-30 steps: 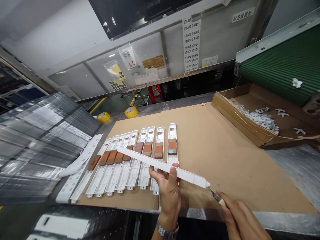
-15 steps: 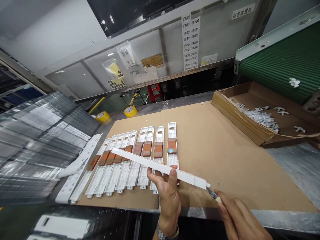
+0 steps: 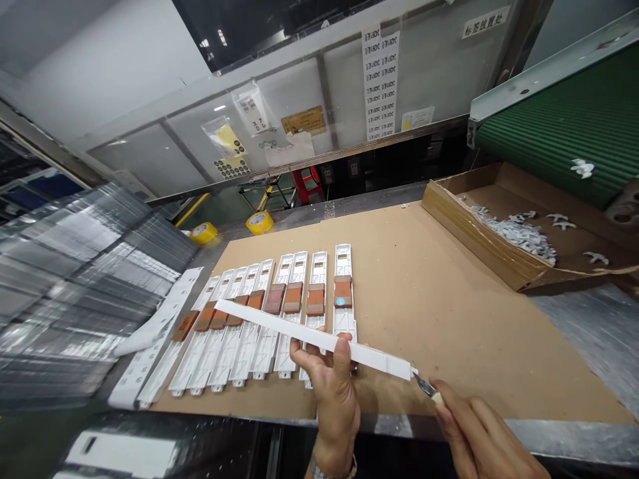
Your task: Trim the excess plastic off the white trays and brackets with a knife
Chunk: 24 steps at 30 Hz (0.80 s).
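My left hand [image 3: 332,392] is closed around a long white plastic strip [image 3: 279,324], thumb on top, fingers beneath. The strip slants down to the right above the table. My right hand [image 3: 472,426], at the lower right, grips a small knife [image 3: 428,388] by its pale handle. Its blade tip is at the strip's right end; whether they touch is hard to tell. Behind the strip, several white plastic parts [image 3: 343,259] lie in a row, with reddish-brown blocks [image 3: 316,299] across them. One block bears a round blue sticker [image 3: 341,302].
Brown cardboard [image 3: 449,319] covers the table. An open carton [image 3: 469,249] of small white pieces stands at the right, below a green conveyor [image 3: 559,133]. Two yellow tape rolls [image 3: 260,223] lie at the back left. Label sheets [image 3: 150,352] and clear-wrapped stock [image 3: 84,293] are at the left.
The white strip has shifted slightly left in my left hand's grip, with its right end slightly lower. The knife stays by that end. On the conveyor, the small white piece has moved slightly left.
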Each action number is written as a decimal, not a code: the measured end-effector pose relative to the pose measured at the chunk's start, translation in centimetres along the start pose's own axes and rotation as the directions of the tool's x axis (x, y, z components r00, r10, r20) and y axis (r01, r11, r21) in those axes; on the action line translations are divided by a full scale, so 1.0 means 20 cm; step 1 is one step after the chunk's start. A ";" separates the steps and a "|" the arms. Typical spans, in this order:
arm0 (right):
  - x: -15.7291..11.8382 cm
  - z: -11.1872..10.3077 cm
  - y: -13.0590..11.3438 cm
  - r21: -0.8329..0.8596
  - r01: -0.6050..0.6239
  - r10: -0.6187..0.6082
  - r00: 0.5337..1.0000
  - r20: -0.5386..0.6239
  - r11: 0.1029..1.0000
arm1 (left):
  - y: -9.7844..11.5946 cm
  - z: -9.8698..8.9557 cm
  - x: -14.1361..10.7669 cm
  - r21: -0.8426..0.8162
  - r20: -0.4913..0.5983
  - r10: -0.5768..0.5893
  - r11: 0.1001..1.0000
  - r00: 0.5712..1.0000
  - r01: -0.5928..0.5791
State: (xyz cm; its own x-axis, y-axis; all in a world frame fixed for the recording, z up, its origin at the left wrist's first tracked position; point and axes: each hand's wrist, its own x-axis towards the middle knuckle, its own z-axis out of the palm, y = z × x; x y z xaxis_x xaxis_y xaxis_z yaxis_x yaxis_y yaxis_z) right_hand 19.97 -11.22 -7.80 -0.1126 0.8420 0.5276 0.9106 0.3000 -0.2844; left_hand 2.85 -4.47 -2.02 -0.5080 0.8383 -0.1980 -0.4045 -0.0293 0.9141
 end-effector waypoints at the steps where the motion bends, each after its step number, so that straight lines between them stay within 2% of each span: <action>1: 0.00 0.00 0.01 -0.013 -0.014 0.014 1.000 0.006 1.000 | 0.00 0.00 0.00 -0.004 -0.007 -0.003 1.000 1.000 0.003; 5: 0.00 0.02 0.09 -0.025 -0.120 0.121 0.992 0.037 0.992 | 0.02 0.01 -0.01 -0.055 -0.011 -0.063 0.997 0.998 0.062; 9: 0.02 0.04 0.20 -0.021 -0.201 0.202 0.979 0.016 0.979 | 0.02 0.01 -0.01 -0.145 0.092 -0.213 0.964 0.973 0.225; 12: 0.05 0.05 0.31 -0.060 -0.261 0.264 0.964 0.040 0.963 | -0.03 0.02 -0.01 -0.239 0.242 -0.381 0.868 0.893 0.435; 14: 0.07 0.06 0.39 -0.076 -0.271 0.276 0.960 0.052 0.959 | -0.11 0.04 -0.01 -0.222 0.331 -0.446 0.820 0.832 0.528; 16: 0.10 0.07 0.47 -0.095 -0.286 0.292 0.955 0.056 0.953 | -0.21 0.06 -0.03 -0.151 0.384 -0.447 0.833 0.808 0.532; 20: 0.13 0.07 0.58 -0.126 -0.343 0.356 0.929 0.098 0.931 | -0.43 0.11 -0.10 -0.041 0.434 -0.379 0.898 0.817 0.438; 22: 0.14 0.07 0.62 -0.124 -0.363 0.378 0.916 0.131 0.923 | -0.52 0.11 -0.12 0.032 0.393 -0.379 0.916 0.838 0.399; 24: 0.15 0.08 0.66 -0.115 -0.377 0.391 0.906 0.159 0.919 | -0.59 0.07 -0.12 0.177 0.322 -0.332 0.941 0.887 0.288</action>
State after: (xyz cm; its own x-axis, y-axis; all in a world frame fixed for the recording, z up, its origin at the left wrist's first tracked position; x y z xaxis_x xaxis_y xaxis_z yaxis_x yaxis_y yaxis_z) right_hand 31.05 -4.11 -11.26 0.1910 0.9519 0.2395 0.9252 -0.0931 -0.3679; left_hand 10.00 -5.41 -11.73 -0.0715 0.9284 -0.3647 -0.3922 0.3101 0.8660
